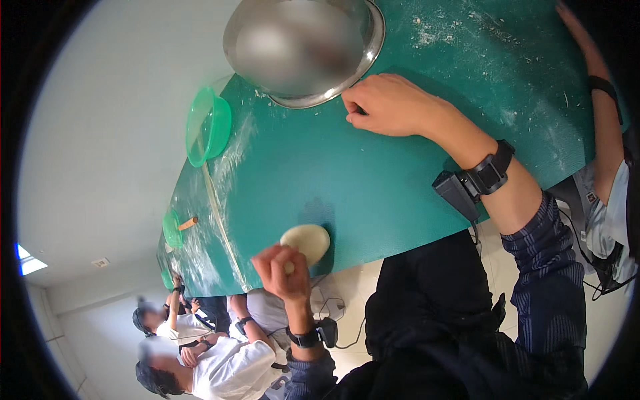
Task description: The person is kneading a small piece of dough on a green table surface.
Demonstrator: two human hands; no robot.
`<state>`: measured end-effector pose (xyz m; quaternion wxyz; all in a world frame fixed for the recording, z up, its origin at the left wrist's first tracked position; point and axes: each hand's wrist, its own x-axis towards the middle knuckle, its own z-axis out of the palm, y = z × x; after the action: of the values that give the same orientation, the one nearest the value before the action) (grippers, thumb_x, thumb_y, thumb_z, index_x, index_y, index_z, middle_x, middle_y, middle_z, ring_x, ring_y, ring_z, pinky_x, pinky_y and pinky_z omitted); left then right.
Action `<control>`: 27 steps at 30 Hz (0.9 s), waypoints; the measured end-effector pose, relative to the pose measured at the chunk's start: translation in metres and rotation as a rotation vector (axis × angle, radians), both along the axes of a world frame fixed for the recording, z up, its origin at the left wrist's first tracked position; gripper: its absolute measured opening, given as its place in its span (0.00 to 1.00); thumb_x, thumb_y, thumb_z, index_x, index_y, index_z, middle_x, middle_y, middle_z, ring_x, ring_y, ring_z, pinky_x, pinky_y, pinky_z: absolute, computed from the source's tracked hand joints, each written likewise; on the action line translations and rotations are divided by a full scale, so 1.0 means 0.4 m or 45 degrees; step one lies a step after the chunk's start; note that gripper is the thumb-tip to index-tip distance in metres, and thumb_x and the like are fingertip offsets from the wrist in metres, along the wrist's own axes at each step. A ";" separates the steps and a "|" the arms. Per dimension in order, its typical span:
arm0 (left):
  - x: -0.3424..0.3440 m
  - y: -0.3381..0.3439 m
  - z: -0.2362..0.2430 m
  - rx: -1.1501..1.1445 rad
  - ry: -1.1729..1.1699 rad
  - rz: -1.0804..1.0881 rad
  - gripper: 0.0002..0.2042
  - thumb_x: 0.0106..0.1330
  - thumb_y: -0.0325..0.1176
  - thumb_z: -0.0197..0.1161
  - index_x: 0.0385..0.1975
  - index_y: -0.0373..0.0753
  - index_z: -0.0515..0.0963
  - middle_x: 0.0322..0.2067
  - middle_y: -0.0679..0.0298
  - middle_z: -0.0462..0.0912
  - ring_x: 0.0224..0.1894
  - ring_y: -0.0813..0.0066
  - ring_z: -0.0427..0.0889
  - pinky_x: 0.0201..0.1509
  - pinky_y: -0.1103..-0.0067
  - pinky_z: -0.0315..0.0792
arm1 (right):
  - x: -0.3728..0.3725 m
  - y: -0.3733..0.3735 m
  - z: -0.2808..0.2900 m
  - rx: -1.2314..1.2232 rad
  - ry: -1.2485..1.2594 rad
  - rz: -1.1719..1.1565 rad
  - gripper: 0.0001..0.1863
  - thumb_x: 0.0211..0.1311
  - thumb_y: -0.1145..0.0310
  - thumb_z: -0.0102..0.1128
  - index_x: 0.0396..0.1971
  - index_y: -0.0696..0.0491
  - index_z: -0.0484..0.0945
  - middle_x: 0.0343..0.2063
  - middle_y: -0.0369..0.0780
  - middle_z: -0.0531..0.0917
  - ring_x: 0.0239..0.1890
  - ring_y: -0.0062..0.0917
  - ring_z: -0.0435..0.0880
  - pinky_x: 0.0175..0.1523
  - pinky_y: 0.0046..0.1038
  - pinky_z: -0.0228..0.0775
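My left hand [283, 270] grips the near edge of a pale, flat round of dough [308, 240] that lies at the edge of the green table [373, 193]. My right hand [393, 103] rests on the table farther in, fingers curled shut, its knuckles right beside the rim of a large steel bowl [303, 47]. I cannot tell whether the fingers touch the rim. Nothing shows inside that hand. Both wrists wear black bands, and a small black device [455, 193] hangs off the right one.
A green plastic bowl [207, 127] stands at the table's edge. A smaller green bowl [172, 229] with a wooden stick [188, 223] sits farther along. Flour dusts the tabletop. Another person's arm [600, 87] lies at the right; other people [200, 347] sit at lower left.
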<state>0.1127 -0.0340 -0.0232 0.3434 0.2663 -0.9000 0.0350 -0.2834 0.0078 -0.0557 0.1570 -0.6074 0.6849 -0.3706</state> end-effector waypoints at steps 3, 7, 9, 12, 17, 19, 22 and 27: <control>0.022 0.038 0.015 -0.128 -0.173 -0.199 0.16 0.51 0.17 0.76 0.35 0.44 0.82 0.37 0.62 0.81 0.40 0.60 0.82 0.48 0.64 0.77 | -0.002 0.000 -0.007 -0.005 0.046 -0.010 0.12 0.67 0.62 0.66 0.31 0.55 0.81 0.26 0.43 0.86 0.33 0.42 0.86 0.43 0.45 0.76; 0.039 0.081 0.035 -0.031 -0.262 -0.312 0.20 0.50 0.21 0.79 0.40 0.52 0.83 0.40 0.66 0.77 0.42 0.62 0.79 0.51 0.62 0.72 | -0.003 0.007 0.009 0.032 0.050 -0.007 0.12 0.67 0.62 0.66 0.31 0.55 0.81 0.26 0.43 0.85 0.32 0.41 0.86 0.43 0.45 0.75; 0.009 0.097 0.025 -0.036 -0.264 -0.311 0.21 0.50 0.21 0.78 0.42 0.53 0.84 0.43 0.66 0.77 0.46 0.61 0.79 0.54 0.59 0.71 | -0.003 0.004 0.008 0.030 0.047 0.000 0.12 0.67 0.62 0.66 0.30 0.55 0.80 0.26 0.43 0.85 0.32 0.41 0.85 0.42 0.45 0.75; 0.002 0.093 0.019 0.016 -0.314 -0.332 0.25 0.47 0.23 0.74 0.49 0.52 0.84 0.54 0.60 0.78 0.60 0.52 0.77 0.66 0.51 0.71 | -0.001 -0.002 0.001 -0.006 0.020 0.002 0.11 0.67 0.62 0.66 0.31 0.55 0.80 0.25 0.44 0.85 0.31 0.42 0.84 0.41 0.45 0.74; -0.022 0.082 0.024 0.452 -0.288 -0.376 0.24 0.54 0.36 0.71 0.53 0.41 0.79 0.67 0.45 0.74 0.73 0.35 0.70 0.79 0.36 0.58 | 0.000 0.000 0.003 0.037 0.036 -0.010 0.12 0.67 0.62 0.66 0.31 0.55 0.80 0.27 0.44 0.85 0.32 0.42 0.85 0.42 0.45 0.74; -0.011 0.064 0.026 0.505 -0.285 -0.372 0.23 0.57 0.38 0.70 0.54 0.40 0.78 0.68 0.44 0.73 0.73 0.35 0.70 0.79 0.37 0.58 | 0.002 -0.003 -0.004 0.010 0.048 -0.016 0.12 0.67 0.62 0.66 0.31 0.55 0.80 0.27 0.44 0.85 0.33 0.42 0.85 0.42 0.45 0.74; 0.038 0.026 0.002 0.585 -0.264 -0.307 0.25 0.57 0.38 0.69 0.56 0.38 0.78 0.69 0.41 0.72 0.73 0.33 0.70 0.79 0.37 0.58 | 0.006 -0.002 -0.008 -0.005 0.084 -0.025 0.12 0.67 0.62 0.66 0.31 0.55 0.79 0.27 0.44 0.85 0.33 0.42 0.85 0.42 0.45 0.75; 0.053 -0.041 0.011 0.460 -0.533 -0.252 0.33 0.64 0.49 0.66 0.66 0.36 0.76 0.74 0.38 0.67 0.76 0.32 0.66 0.80 0.40 0.57 | 0.008 -0.003 -0.001 0.023 0.083 -0.032 0.11 0.67 0.63 0.66 0.31 0.55 0.79 0.27 0.45 0.85 0.33 0.42 0.85 0.43 0.45 0.74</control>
<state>0.1339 -0.0504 -0.0187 0.0990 0.2210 -0.9645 -0.1051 -0.2802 0.0067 -0.0561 0.1356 -0.6091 0.7005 -0.3463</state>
